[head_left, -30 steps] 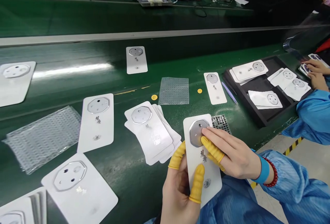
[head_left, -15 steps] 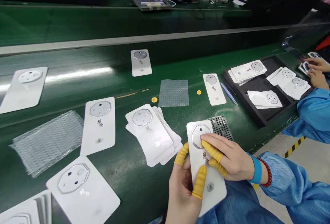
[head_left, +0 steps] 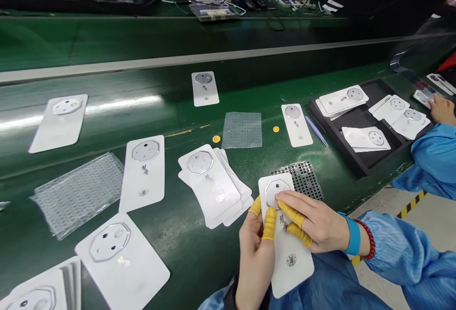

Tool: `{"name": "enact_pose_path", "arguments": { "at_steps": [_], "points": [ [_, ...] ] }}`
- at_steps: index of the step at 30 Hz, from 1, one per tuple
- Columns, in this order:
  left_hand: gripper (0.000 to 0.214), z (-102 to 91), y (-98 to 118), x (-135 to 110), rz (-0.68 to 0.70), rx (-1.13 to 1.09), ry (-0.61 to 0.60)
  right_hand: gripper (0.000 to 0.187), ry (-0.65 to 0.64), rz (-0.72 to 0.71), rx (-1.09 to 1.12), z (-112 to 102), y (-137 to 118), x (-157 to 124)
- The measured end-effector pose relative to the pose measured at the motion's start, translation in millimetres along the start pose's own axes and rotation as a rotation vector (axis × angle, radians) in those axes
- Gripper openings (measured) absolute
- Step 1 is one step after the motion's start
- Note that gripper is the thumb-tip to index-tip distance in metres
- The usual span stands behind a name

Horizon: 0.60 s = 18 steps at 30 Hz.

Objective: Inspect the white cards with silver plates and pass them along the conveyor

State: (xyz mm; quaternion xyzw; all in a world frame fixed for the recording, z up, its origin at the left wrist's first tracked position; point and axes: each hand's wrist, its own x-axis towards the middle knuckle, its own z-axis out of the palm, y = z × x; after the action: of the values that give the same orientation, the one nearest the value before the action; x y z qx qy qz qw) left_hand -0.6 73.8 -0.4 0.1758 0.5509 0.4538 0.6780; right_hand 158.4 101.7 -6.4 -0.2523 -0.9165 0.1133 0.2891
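Observation:
A white phone back cover (head_left: 292,262) with an octagonal camera ring (head_left: 277,190) is tilted above the table's front edge. My left hand (head_left: 257,248) grips its left side, the thumb in a yellow finger cot lying on the face just below the ring. Over the right side, my right hand (head_left: 317,222) presses its fingertips on the ring; yellow cots cover two of its fingers. What lies under those fingertips is hidden. Just behind the cover is a sheet of small black round pads (head_left: 308,179), partly covered by it and my right hand.
A stack of covers (head_left: 213,191) lies left of my hands, with more covers (head_left: 123,262) beyond. Bubble wrap (head_left: 242,130), yellow discs (head_left: 216,139) and purple tweezers (head_left: 315,129) lie behind. At right are a black tray (head_left: 363,165) of covers and a co-worker's hand (head_left: 441,109).
My left thumb has slid up the cover toward the ring. More of the pad sheet shows. The view has shifted slightly, and only one of the co-worker's hands is now visible.

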Motion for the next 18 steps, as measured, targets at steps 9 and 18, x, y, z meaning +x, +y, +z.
{"name": "enact_pose_path", "arguments": {
  "at_steps": [9, 18],
  "points": [
    [0.038, -13.5, 16.6, 6.4, 0.18, -0.059, -0.059, 0.036, 0.313, 0.271, 0.253, -8.2, 4.9, -7.1],
    [0.049, -3.7, -26.5, 29.8, 0.246, 0.123, -0.109, 0.046, 0.166, 0.308, 0.295, 24.7, 15.5, -6.0]
  ]
}}
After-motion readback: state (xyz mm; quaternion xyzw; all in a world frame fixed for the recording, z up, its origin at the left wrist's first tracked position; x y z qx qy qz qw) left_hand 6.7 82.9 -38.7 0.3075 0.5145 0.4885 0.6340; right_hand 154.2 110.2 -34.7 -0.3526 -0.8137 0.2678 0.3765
